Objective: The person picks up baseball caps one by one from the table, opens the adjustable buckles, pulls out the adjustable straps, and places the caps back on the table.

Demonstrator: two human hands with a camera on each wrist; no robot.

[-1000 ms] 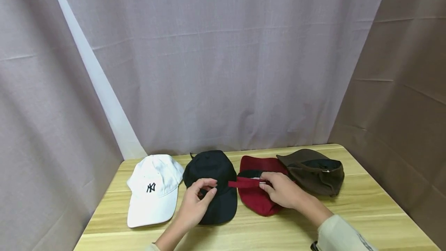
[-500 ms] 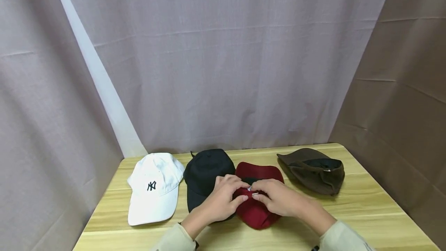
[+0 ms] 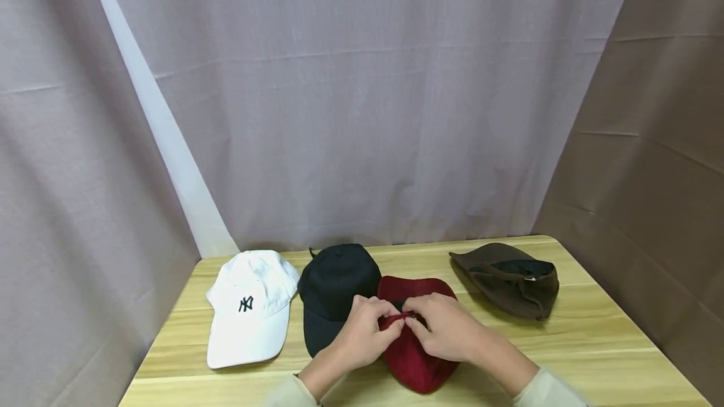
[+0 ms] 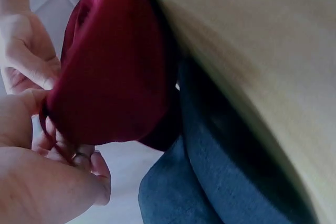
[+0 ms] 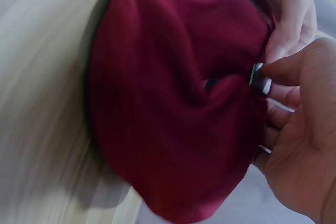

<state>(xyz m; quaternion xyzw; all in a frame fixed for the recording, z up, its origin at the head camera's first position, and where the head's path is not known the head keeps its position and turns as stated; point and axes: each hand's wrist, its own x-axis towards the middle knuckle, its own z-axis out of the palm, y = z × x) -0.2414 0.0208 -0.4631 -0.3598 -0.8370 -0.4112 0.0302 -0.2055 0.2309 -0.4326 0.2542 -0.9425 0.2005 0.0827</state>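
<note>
Strap (image 5: 261,3) pinched in curled fingers of left hand (image 3: 364,333) and right hand (image 3: 444,328). Belongs to red cap (image 3: 418,360) at five o'clock in head view, with black cap (image 3: 339,281) at its ten o'clock.

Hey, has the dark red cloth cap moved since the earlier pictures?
Yes. In the head view, the dark red cloth cap has come nearer the camera and slightly left, away from the unmoved brown cloth cap.
</note>
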